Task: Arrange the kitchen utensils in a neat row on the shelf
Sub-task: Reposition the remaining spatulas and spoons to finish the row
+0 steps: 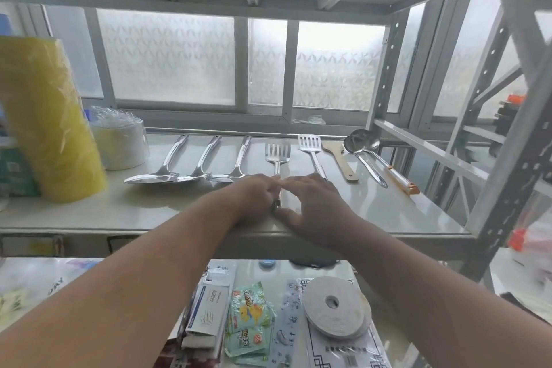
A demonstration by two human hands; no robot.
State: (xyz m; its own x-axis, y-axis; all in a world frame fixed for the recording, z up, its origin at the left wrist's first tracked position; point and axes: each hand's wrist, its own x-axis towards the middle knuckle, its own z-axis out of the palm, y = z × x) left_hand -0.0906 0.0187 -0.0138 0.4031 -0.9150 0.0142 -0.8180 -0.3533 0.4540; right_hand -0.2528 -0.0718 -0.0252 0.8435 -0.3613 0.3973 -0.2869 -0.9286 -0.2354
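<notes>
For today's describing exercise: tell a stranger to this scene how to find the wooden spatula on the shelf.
Start at the metal shelf in front of the frosted window and follow the row of utensils rightward. Past the second slotted turner, just before the two ladles, lies the wooden spatula. It is the only pale brown, flat wooden piece; every neighbour is shiny metal.

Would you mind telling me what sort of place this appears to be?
Probably a storeroom or utility corner by a window: a metal rack shelf holding steel spatulas, wrapped disposable bowls, and packaged household goods on the level below.
</notes>
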